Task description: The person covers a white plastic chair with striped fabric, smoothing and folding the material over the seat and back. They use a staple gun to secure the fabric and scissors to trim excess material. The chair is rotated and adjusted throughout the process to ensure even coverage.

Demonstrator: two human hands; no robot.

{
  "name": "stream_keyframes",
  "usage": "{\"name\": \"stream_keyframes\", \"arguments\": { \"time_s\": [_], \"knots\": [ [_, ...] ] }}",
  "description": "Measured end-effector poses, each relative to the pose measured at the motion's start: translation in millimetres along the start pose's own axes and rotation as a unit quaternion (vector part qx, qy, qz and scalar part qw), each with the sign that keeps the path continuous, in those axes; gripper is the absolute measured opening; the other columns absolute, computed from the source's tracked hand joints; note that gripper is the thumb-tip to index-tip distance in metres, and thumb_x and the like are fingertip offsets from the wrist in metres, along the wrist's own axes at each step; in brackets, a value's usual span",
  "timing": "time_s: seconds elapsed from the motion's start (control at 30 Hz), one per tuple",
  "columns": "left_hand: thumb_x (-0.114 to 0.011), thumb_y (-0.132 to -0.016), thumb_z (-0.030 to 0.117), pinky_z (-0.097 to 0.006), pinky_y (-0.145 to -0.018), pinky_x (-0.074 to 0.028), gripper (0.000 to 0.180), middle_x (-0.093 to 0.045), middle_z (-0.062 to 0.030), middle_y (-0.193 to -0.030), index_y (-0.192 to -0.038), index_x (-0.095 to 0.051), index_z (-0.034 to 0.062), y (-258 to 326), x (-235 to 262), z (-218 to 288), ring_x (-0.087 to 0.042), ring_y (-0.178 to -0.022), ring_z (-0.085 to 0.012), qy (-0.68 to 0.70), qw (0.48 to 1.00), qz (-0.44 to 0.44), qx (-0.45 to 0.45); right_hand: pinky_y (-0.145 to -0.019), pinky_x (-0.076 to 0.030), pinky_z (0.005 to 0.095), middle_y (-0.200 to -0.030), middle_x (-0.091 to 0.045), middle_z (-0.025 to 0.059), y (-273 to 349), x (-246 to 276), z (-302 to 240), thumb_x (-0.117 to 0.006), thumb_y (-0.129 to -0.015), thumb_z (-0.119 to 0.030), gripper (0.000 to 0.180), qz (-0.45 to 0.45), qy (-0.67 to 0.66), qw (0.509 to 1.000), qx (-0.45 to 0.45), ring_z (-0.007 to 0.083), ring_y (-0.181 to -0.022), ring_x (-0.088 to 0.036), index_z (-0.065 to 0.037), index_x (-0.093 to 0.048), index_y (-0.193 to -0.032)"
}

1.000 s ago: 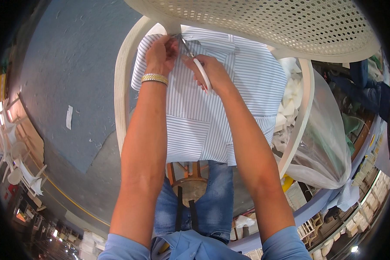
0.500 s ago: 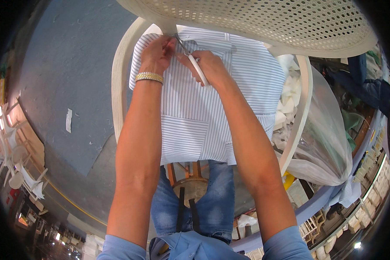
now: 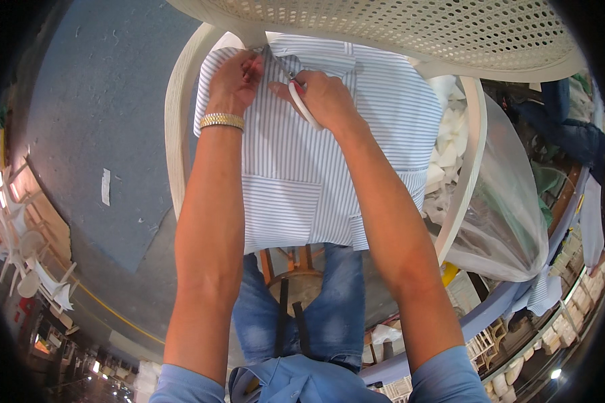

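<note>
Pinching blue-white striped shirt (image 3: pixel 302 174), left hand (image 3: pixel 232 80); right hand (image 3: pixel 326 101) grasping white-handled snips (image 3: pixel 302 107)

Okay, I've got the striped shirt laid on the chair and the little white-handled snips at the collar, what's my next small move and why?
Probably snip right at the collar. Your left hand pinches the striped shirt at its top edge, and your right hand holds the white-handled snips with the tip pointed at that pinched spot. The cloth looks taut between the hands, so a short cut seems ready; the blade tips are too small to see.
</note>
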State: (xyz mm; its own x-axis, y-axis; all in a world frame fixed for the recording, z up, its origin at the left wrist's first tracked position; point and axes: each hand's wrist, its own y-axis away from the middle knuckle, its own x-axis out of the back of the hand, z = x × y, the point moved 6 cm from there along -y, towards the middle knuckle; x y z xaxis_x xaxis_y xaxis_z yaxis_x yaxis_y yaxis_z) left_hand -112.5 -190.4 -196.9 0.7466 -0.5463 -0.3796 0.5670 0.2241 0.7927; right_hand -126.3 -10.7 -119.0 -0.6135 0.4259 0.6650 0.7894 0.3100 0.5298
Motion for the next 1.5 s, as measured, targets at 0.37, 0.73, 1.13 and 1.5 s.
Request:
{"name": "stream_keyframes", "arguments": {
  "time_s": [0.37, 0.73, 1.13, 1.5],
  "knots": [
    [-0.065, -0.093, 0.000, -0.029, -0.063, -0.057, 0.008, -0.068, -0.0135, -0.087, -0.099, -0.064, -0.0049, 9, 0, -2, -0.066, -0.076, -0.0208, -0.096, 0.995, -0.004, -0.019, -0.085, -0.056, 0.0504, -0.091, -0.074, 0.0253, -20, -10, 7, -0.063, -0.090, -0.066, 0.063, -0.015, 0.002, 0.999, -0.031, 0.0468, -0.093, -0.071, -0.005, -0.077, -0.099],
    [-0.062, -0.096, 0.006, -0.034, -0.067, -0.063, 0.017, -0.072, -0.0177, -0.093, -0.104, -0.064, -0.0086, 16, -16, -4, -0.073, -0.077, -0.0284, -0.099, 0.993, 0.045, -0.039, -0.046, -0.046, 0.0314, -0.065, -0.060, 0.0062, 5, -4, 12, -0.070, -0.083, -0.072, 0.068, -0.113, -0.222, 0.965, -0.080, 0.0148, -0.053, -0.058, -0.004, -0.073, -0.093],
    [-0.063, -0.096, 0.009, -0.035, -0.072, -0.060, 0.024, -0.071, -0.0169, -0.098, -0.111, -0.063, -0.0093, 19, -18, -2, -0.070, -0.083, -0.0260, -0.093, 0.995, 0.016, -0.027, -0.056, -0.053, 0.0357, -0.054, -0.060, 0.0075, 2, 5, 5, -0.064, -0.085, -0.075, 0.073, -0.061, -0.136, 0.987, -0.052, 0.0225, -0.053, -0.065, -0.002, -0.074, -0.086],
    [-0.065, -0.096, 0.007, -0.031, -0.069, -0.051, 0.009, -0.072, -0.0092, -0.089, -0.101, -0.070, 0.0015, 6, -10, -13, -0.069, -0.081, -0.0192, -0.081, 0.995, 0.056, -0.017, -0.065, -0.054, 0.0381, -0.057, -0.063, 0.0094, 1, -2, 10, -0.063, -0.084, -0.075, 0.074, -0.090, -0.157, 0.981, -0.067, 0.0274, -0.061, -0.068, -0.003, -0.076, -0.090]
  ]
}}
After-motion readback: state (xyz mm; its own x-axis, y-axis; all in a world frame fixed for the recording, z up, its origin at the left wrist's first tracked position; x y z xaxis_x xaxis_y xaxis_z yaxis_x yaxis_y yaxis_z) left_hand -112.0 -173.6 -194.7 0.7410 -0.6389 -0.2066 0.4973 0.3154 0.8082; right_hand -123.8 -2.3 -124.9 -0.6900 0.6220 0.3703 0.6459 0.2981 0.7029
